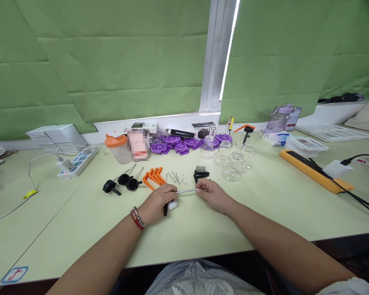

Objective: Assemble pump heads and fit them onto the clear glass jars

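Note:
My left hand point(160, 201) is closed round a part with a black handle point(165, 209) and a white piece point(172, 204). From it a thin metal rod point(185, 191) runs to the right. My right hand point(213, 196) pinches the far end of that rod. Just behind my hands lie orange curved levers point(155, 176), small metal pins point(174, 177), black parts point(201, 175) and a dark spring point(200, 168). Further left are black knobs with metal rods point(132, 183).
Purple plastic parts point(181, 147) and glass jars point(231, 172) stand toward the back. An orange-lidded cup point(116, 146) is behind the black knobs. Power strips lie at left point(80, 162) and right point(313, 172), with cables. A purple bottle point(278, 119) stands at back right.

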### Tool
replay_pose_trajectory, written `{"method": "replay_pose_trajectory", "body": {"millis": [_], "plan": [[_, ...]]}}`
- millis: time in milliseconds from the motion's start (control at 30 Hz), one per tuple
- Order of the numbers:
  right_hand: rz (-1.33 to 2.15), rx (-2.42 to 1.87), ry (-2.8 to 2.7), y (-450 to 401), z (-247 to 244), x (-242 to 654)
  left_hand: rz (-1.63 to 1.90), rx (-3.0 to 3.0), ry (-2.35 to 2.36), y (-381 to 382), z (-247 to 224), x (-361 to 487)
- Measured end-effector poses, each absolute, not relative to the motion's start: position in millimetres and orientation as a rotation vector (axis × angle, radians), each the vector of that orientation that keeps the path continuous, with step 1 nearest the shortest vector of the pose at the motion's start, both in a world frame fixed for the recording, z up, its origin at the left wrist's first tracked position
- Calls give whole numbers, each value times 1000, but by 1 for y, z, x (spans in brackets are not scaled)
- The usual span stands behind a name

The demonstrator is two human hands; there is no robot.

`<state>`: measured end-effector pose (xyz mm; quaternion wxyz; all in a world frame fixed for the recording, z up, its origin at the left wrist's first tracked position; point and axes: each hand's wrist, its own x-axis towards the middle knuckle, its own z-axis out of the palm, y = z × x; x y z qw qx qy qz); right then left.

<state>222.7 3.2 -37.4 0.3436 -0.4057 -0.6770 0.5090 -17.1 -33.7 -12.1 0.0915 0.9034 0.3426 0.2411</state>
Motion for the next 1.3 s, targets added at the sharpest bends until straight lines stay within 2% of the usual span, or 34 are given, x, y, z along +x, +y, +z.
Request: {"method": "replay_pose_trajectory", "body": {"millis": [767,1100,1200,1300], "plan": [[1115,-1137,-1994,3,-37,226,680,2682,1020,-34,-11,-18],[1251,-1114,-1798,1,-35,223,741,2811,1045,-31,-3,-23],[1331,-1102,-1726,0,-35,223,999,2910,1272,-21,13,-61],[1334,-1121,-1736,2,-37,223,1358,2724,1937,-16,28,-123]]}}
